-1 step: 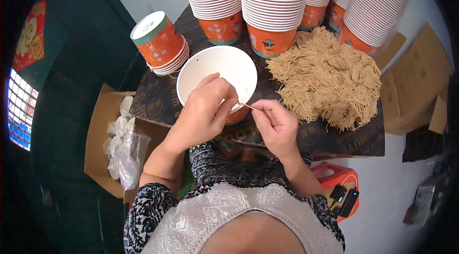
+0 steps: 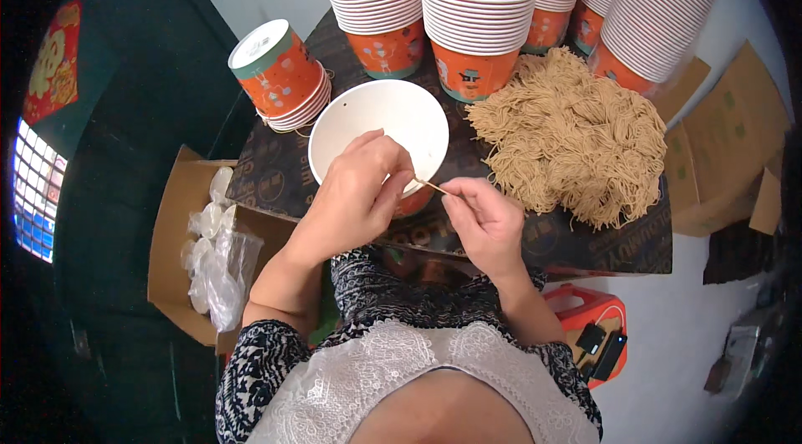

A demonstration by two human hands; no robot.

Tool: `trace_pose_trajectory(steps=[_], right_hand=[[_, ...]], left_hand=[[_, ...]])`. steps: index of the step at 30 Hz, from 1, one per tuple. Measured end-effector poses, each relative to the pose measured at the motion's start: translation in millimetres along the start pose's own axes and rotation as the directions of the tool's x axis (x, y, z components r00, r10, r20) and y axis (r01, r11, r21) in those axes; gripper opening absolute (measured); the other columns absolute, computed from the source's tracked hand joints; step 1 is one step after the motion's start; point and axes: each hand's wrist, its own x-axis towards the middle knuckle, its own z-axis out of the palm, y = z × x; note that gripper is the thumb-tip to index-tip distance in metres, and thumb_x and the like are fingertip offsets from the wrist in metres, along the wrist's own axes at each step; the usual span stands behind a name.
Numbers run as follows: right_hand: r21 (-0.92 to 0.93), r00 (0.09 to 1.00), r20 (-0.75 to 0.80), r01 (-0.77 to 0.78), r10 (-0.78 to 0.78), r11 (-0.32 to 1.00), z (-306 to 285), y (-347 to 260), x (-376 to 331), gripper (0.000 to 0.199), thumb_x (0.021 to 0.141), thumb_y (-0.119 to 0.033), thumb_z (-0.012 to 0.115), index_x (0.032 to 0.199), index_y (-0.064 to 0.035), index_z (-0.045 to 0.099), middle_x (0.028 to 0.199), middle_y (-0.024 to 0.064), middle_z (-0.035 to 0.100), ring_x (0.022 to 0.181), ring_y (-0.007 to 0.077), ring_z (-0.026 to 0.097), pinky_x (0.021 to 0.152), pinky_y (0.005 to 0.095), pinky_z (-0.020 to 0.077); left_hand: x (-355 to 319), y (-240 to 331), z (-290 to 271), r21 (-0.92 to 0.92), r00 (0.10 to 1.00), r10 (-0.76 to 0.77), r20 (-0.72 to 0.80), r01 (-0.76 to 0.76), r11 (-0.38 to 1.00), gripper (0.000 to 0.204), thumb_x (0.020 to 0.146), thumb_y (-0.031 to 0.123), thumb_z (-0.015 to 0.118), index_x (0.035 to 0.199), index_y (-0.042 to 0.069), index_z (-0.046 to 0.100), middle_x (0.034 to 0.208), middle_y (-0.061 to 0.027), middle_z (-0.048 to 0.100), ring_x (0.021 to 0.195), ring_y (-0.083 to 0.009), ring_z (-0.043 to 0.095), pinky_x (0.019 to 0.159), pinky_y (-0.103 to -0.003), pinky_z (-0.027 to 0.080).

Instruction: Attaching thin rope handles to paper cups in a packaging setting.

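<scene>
A white paper cup (image 2: 387, 101) with an orange outside stands before me, its wide mouth up; a small dark hole shows near its far left rim. My left hand (image 2: 357, 187) is closed in a pinch at the near rim, partly covering the opening. Between my hands runs a short taut tan string (image 2: 433, 187). Thumb and forefinger of my right hand (image 2: 484, 220) pinch its other end, just right of the cup. My left fingers hide where the string meets the rim. Farther right lies a large heap of tan strings (image 2: 576, 143).
Tall stacks of paper cups (image 2: 478, 22) line the table's back. Some upside-down cups (image 2: 280, 76) with strings at their rims stand at the left. A cardboard box (image 2: 180, 252) of clear plastic pieces sits below left; a red stool (image 2: 618, 360) carries black devices.
My right hand has shifted very slightly to the right, with the string still stretched between both hands. Everything else stays where it was.
</scene>
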Motion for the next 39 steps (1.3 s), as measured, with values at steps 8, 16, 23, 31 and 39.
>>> trace_pose_trajectory(steps=[8, 16, 23, 31, 39], right_hand=[[-0.227, 0.973, 0.120, 0.222, -0.199, 0.948, -29, -10, -9, 0.008, 0.088, 0.001, 0.065, 0.095, -0.0008, 0.068, 0.070, 0.0109, 0.065, 0.058, 0.0214, 0.066, 0.052, 0.0308, 0.0475], [-0.053, 0.954, 0.162, 0.264, -0.252, 0.963, -26, -6, -5, 0.006, 0.092, -0.004, 0.064, 0.095, -0.0009, 0.068, 0.073, 0.0081, 0.066, 0.060, 0.0161, 0.063, 0.054, 0.0274, 0.0460], [0.454, 0.957, 0.193, -0.284, 0.219, 0.844, -53, -9, -9, 0.023, 0.095, 0.001, 0.051, 0.115, 0.0063, 0.062, 0.068, -0.0031, 0.051, 0.054, 0.0032, 0.043, 0.049, 0.0198, 0.0356], [0.687, 0.977, 0.024, 0.137, -0.211, 0.714, -95, -30, -11, 0.025, 0.094, -0.013, 0.056, 0.099, 0.0103, 0.063, 0.075, 0.0152, 0.055, 0.052, 0.0162, 0.050, 0.042, 0.0278, 0.0400], [0.700, 0.948, 0.055, 0.189, -0.315, 0.689, -84, -56, -19, 0.045, 0.100, -0.035, 0.058, 0.102, 0.0095, 0.064, 0.089, 0.0212, 0.059, 0.058, 0.0219, 0.059, 0.047, 0.0304, 0.0486]], left_hand=[[1, -3, 2, 0.013, 0.990, -0.137, 0.020, 0.137, 0.990, 0.004, 0.083, -0.003, 0.059, 0.083, -0.002, 0.055, 0.076, -0.0166, 0.060, 0.071, -0.0339, 0.062, 0.066, -0.038, 0.048], [7, -1, 0, 0.059, 0.987, -0.151, 0.059, 0.147, 0.987, 0.002, 0.085, -0.002, 0.059, 0.083, -0.002, 0.057, 0.077, -0.0173, 0.061, 0.074, -0.0333, 0.064, 0.066, -0.038, 0.049], [8, -44, -58, 0.103, 0.991, -0.044, 0.127, 0.031, 0.994, 0.035, 0.073, -0.017, 0.053, 0.100, 0.002, 0.063, 0.113, -0.0147, 0.062, 0.117, -0.0376, 0.054, 0.101, -0.044, 0.045], [-8, -66, -67, 0.463, 0.977, 0.004, 0.215, -0.106, 0.880, 0.031, 0.068, -0.012, 0.069, 0.094, 0.005, 0.071, 0.150, -0.0142, 0.046, 0.143, -0.0429, 0.031, 0.113, -0.051, 0.036], [-3, -5, -17, 0.455, 0.952, 0.249, 0.178, -0.305, 0.837, 0.019, 0.071, 0.006, 0.075, 0.084, 0.006, 0.061, 0.075, -0.0068, 0.060, 0.082, -0.0260, 0.063, 0.099, -0.050, 0.048]])
